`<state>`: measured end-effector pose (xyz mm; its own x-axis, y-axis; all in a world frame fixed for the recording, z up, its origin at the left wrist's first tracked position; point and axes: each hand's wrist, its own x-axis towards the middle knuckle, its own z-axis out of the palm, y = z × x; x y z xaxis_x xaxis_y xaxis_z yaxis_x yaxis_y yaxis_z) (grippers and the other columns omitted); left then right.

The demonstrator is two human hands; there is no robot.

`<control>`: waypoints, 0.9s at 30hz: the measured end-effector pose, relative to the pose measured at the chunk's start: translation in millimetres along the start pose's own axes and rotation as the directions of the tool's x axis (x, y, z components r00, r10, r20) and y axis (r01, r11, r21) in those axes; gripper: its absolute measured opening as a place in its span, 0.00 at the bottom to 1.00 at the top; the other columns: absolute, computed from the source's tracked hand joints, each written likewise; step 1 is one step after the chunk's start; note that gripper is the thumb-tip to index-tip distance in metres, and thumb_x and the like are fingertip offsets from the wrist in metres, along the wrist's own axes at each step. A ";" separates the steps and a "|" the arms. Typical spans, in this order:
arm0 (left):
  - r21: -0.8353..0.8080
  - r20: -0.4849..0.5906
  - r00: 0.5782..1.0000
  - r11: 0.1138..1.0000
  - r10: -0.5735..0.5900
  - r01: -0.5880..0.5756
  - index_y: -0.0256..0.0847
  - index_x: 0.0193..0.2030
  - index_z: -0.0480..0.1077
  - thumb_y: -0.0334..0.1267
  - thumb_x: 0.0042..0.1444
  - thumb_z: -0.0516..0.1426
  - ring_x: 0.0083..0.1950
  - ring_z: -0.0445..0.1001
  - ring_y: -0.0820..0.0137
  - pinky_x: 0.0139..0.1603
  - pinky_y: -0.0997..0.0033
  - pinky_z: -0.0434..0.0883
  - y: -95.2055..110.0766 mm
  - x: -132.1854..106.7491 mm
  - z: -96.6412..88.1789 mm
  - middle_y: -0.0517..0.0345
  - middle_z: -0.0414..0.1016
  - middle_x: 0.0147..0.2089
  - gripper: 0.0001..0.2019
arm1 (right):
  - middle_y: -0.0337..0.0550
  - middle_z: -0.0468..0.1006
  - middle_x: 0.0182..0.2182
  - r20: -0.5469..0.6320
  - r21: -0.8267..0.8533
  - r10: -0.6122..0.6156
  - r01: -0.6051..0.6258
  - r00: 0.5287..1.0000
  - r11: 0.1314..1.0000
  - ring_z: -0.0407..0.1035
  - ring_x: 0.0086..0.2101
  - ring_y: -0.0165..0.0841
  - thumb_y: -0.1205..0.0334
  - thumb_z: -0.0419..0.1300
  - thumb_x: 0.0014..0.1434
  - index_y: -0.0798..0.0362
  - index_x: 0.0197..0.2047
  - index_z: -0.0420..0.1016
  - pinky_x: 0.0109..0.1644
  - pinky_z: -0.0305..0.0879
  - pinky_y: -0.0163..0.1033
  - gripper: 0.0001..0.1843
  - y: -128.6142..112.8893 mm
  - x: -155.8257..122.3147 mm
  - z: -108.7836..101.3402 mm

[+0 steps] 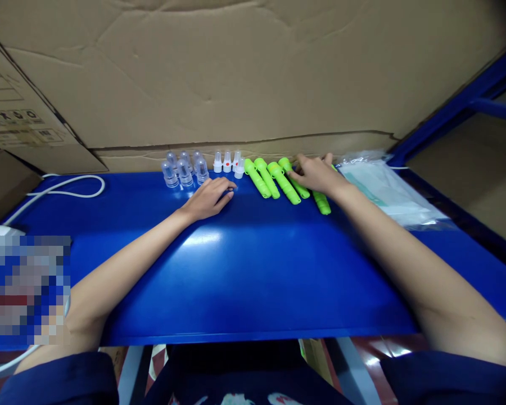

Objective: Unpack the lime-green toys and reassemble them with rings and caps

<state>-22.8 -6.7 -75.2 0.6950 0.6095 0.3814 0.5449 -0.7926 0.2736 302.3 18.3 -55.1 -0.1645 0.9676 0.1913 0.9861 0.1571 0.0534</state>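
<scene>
Several lime-green flashlights (284, 183) lie slanted side by side at the back of the blue table. My right hand (318, 173) is over the right end of this row, fingers spread, its thumb side touching one flashlight. Another green flashlight (321, 203) lies partly hidden under that hand. My left hand (208, 198) rests on the table with its fingers loosely extended and apart, and no held object shows. Just behind it stand several small white-based pieces with clear tips (227, 163), some with red dots. To their left are several clear plastic domed pieces (186, 173).
A clear plastic bag with white contents (388, 188) lies on the right of the blue table (253, 270). Cardboard (236, 73) walls the back. A white cable (80, 195) loops at left, near a blurred-out patch. A blue metal frame (459, 115) stands at right.
</scene>
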 end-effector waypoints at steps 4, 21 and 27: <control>0.000 -0.001 1.000 1.000 0.003 -0.003 0.40 0.53 0.67 0.43 0.70 0.45 0.57 0.73 0.62 0.57 0.58 0.65 -0.4 -0.1 -0.2 0.48 0.76 0.55 0.15 | 0.57 0.81 0.38 0.020 0.010 0.003 -0.004 1.000 1.000 0.72 0.45 0.55 0.52 0.51 0.65 0.57 0.52 0.67 0.53 0.50 0.57 0.19 -0.5 0.6 0.9; 0.011 0.012 1.000 1.000 0.011 -0.011 0.40 0.53 0.67 0.41 0.70 0.45 0.58 0.73 0.62 0.56 0.59 0.64 -0.4 -0.1 -0.5 0.49 0.75 0.55 0.14 | 0.58 0.81 0.39 0.038 -0.032 0.012 -0.011 0.999 0.999 0.73 0.45 0.56 0.52 0.50 0.63 0.56 0.51 0.63 0.52 0.50 0.54 0.18 0.7 2.8 4.5; 0.025 0.013 1.000 1.000 0.009 -0.009 0.40 0.53 0.66 0.42 0.71 0.45 0.58 0.73 0.62 0.57 0.58 0.65 0.3 -1.1 -1.6 0.50 0.75 0.55 0.14 | 0.59 0.81 0.41 0.091 -0.013 0.028 -0.027 0.995 1.000 0.73 0.48 0.57 0.53 0.53 0.63 0.53 0.47 0.60 0.53 0.50 0.53 0.14 -3.4 0.9 -4.5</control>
<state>-24.1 -7.6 -74.0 0.7057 0.6029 0.3721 0.5503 -0.7973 0.2479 298.7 17.8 -50.7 -0.1344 0.9856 0.1027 0.9898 0.1287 0.0608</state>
